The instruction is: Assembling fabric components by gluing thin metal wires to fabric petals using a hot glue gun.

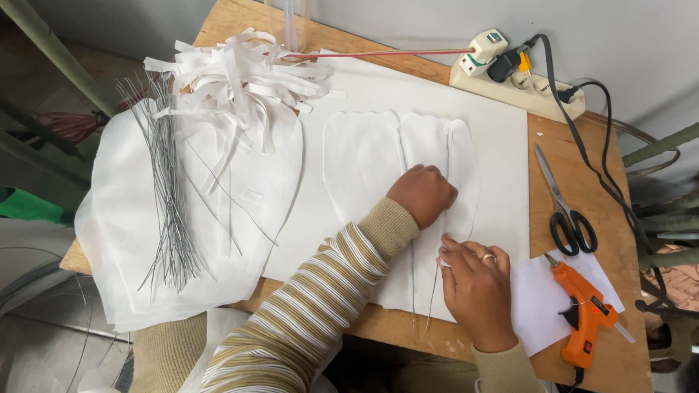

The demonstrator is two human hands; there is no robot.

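I see a small wooden table point(593, 364) filling most of the frame. A large white sheet point(501, 148) covers its middle, with white petal-shaped fabric pieces point(359, 161) lying on it. At left, a stack of white fabric point(120, 234) overhangs the edge, carrying thin metal wires point(168, 204) and white paper strips point(237, 74). At right lie black-handled scissors point(565, 206) and, on a paper sheet, an orange glue gun point(584, 313). A white power strip point(519, 82) sits at upper right.
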